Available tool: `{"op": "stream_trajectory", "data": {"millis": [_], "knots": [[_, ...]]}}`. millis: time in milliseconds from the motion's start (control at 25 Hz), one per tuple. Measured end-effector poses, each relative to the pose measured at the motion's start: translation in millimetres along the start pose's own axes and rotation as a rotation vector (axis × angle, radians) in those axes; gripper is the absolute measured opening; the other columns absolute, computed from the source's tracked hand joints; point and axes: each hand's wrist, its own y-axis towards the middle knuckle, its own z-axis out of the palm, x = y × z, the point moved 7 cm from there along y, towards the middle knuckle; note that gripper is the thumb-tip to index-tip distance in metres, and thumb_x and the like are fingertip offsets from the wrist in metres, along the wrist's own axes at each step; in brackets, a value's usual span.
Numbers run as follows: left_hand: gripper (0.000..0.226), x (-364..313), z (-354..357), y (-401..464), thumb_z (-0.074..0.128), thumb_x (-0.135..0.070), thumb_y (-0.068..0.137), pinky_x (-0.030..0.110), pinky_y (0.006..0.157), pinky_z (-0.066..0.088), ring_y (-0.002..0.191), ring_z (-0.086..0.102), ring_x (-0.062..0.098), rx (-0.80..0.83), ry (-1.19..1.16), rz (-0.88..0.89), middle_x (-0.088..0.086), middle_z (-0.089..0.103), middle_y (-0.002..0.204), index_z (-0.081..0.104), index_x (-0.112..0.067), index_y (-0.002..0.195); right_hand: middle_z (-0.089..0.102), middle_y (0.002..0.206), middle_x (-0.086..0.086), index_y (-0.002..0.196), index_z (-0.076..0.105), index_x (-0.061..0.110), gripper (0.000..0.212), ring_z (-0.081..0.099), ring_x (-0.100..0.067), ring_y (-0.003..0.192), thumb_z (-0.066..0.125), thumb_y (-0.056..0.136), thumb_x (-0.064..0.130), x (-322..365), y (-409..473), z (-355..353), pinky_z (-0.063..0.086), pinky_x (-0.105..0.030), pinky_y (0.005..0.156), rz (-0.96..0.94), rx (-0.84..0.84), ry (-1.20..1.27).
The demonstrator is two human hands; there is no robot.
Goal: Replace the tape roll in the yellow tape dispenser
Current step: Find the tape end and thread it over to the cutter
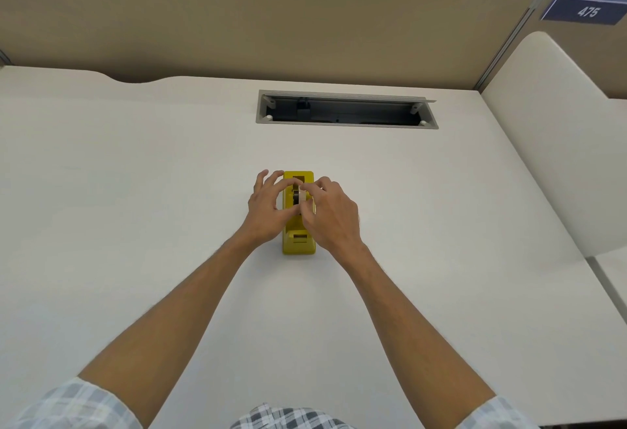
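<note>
Over yellow dispenser (pixel 298 245): your right hand (pixel 334 216) pinches tape roll (pixel 298 195); left hand (pixel 268 211), fingers loosely spread, steadies body. Keep roll square.

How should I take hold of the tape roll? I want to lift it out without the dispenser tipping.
Probably from above, pinching the roll's two flat faces. It stands on edge in the narrow slot of the yellow dispenser, whose walls block a grip lower down. Only its top shows. The right hand pinches there now; the left hand is at the dispenser's left side.
</note>
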Motion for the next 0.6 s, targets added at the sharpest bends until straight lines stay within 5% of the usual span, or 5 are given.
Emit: {"op": "stream_trajectory", "data": {"millis": [240, 600], "knots": [[0.045, 2.6, 1.1, 1.1, 0.052, -0.037, 0.095, 0.056, 0.116, 0.02, 0.148, 0.005, 0.017, 0.006, -0.01, -0.015, -0.002, 0.027, 0.156, 0.046, -0.027, 0.138, 0.061, 0.103, -0.004, 0.114, 0.066, 0.018, 0.025, 0.058, -0.021, 0.092, 0.049, 0.096, 0.024, -1.6, 2.0, 0.3, 0.048, -0.032, 0.062, 0.014, 0.018, 0.007], [0.05, -4.3, -5.1, -1.3, 0.062, -0.031, 0.09, 0.054, 0.117, 0.02, 0.148, 0.008, 0.016, -0.033, -0.024, 0.021, -0.001, 0.03, 0.155, 0.046, -0.026, 0.137, 0.061, 0.105, -0.004, 0.114, 0.066, 0.017, 0.026, 0.058, -0.021, 0.094, 0.05, 0.095, 0.022, -0.7, 2.6, -0.3, 0.052, -0.037, 0.066, 0.014, 0.041, 0.018]]}}
